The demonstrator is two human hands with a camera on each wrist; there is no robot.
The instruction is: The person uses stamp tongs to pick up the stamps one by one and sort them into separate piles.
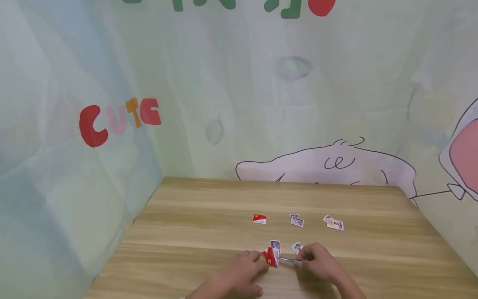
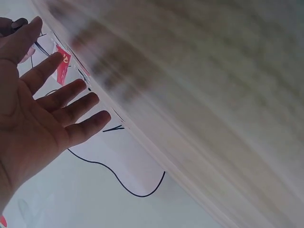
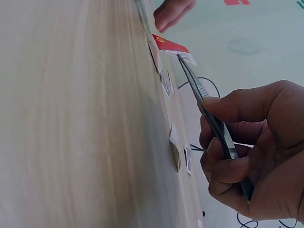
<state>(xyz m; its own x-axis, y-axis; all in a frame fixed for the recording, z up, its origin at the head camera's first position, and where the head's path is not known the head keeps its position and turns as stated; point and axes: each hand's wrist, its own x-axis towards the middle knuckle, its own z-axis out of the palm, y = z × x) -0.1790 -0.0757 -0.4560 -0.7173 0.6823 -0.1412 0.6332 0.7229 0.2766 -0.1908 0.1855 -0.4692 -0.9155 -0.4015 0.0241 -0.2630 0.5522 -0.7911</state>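
Note:
My right hand (image 1: 320,262) pinches a pair of metal tweezers (image 3: 216,124) between thumb and fingers. The tips of the tweezers grip the white edge of a small red-and-white stamp (image 1: 271,257) with a yellow emblem, which stands tilted up from the table in the right wrist view (image 3: 171,45). Part of another red piece (image 1: 264,254) shows behind its left side. Just left of the stamp is my left hand (image 1: 242,272), palm down with fingers spread, fingertips right at the stamp's edge. A grey picture stamp (image 1: 275,243) lies directly behind, partly covered.
Close beyond my right fingers lies another grey stamp (image 1: 296,247). Farther back sit a red-and-white stamp (image 1: 259,219), two overlapping grey stamps (image 1: 297,222) and a cream stamp (image 1: 335,224) over another one. A printed cloth (image 1: 224,104) rises behind the wooden table (image 1: 194,199).

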